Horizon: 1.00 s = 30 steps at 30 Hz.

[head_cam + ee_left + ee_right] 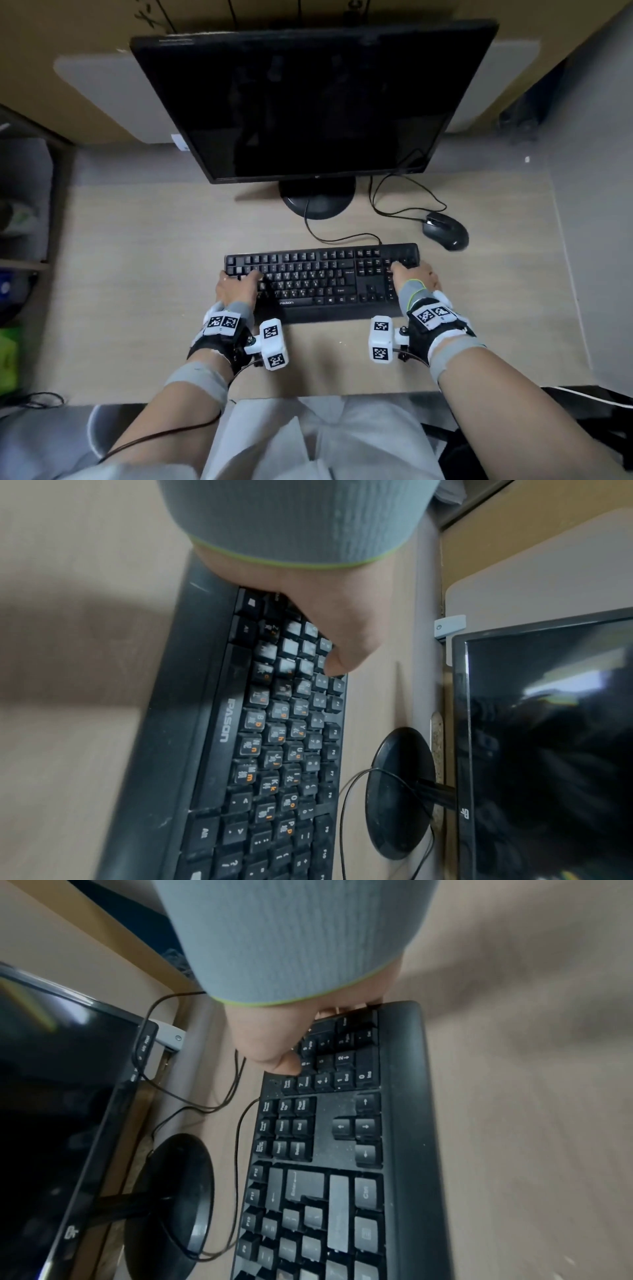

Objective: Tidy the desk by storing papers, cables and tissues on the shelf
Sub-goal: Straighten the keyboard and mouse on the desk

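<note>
The left hand [236, 286] and right hand [416, 275] are seen gripping the two ends of the black keyboard [322, 281], thumbs laid over the keys and fingers apparently curled round the edges, though they are mostly hidden. The keyboard lies on the desk [154, 274]; its cable [335, 238] runs towards the monitor [308, 109], with the mouse [445, 230] just beside it.

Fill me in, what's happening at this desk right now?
A person grips the black keyboard at both ends: left hand on its left end, right hand on the numpad end. It lies on the desk before the dark monitor, mouse to its right. No papers or tissues visible on the desk.
</note>
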### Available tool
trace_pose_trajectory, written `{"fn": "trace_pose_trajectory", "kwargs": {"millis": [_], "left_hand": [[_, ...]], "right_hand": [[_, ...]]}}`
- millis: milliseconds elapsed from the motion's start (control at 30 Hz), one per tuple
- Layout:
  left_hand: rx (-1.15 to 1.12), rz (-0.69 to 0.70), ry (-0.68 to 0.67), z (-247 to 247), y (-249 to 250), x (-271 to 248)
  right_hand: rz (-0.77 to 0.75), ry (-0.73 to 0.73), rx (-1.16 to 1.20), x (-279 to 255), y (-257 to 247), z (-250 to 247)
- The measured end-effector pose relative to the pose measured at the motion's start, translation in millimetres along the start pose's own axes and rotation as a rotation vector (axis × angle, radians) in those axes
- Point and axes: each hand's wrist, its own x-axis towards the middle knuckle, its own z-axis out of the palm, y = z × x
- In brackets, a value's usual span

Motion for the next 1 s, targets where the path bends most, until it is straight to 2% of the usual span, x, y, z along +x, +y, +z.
{"fn": "trace_pose_trajectory", "kwargs": {"millis": [200, 300, 400, 533, 633, 733, 867, 1000], "left_hand": [[-0.006, 0.009, 0.017, 21.4, 9.3, -2.4], [0.039, 0.000, 0.145, 24.7, 17.6, -11.4], [0.066, 0.104, 0.228, 44.4, 45.0, -37.6], [0.097, 0.263, 0.096, 94.2, 90.8, -74.2], [0.187, 0.308, 0.028, 125.5, 112.7, -87.7], [0.279, 0.265, -0.037, 145.4, 118.6, -89.8], [0.408, 0.238, -0.012, 154.5, 112.2, -85.8], [0.392, 0.212, 0.034, 167.6, 118.4, -99.5]], "right_hand": [[-0.069, -0.053, -0.049, 26.3, -3.5, -24.2], [-0.067, -0.093, -0.042, 24.4, -9.8, -28.8], [-0.066, -0.068, 0.006, 23.1, -14.1, -41.7], [-0.207, 0.098, 0.075, 51.4, -22.7, -73.9], [-0.340, 0.067, -0.032, 85.1, -30.2, -93.8], [-0.411, 0.004, -0.156, 112.0, -30.8, -93.1], [-0.410, 0.038, -0.141, 123.7, -22.2, -83.5], [-0.285, 0.147, -0.059, 127.5, 3.6, -99.8]]}}
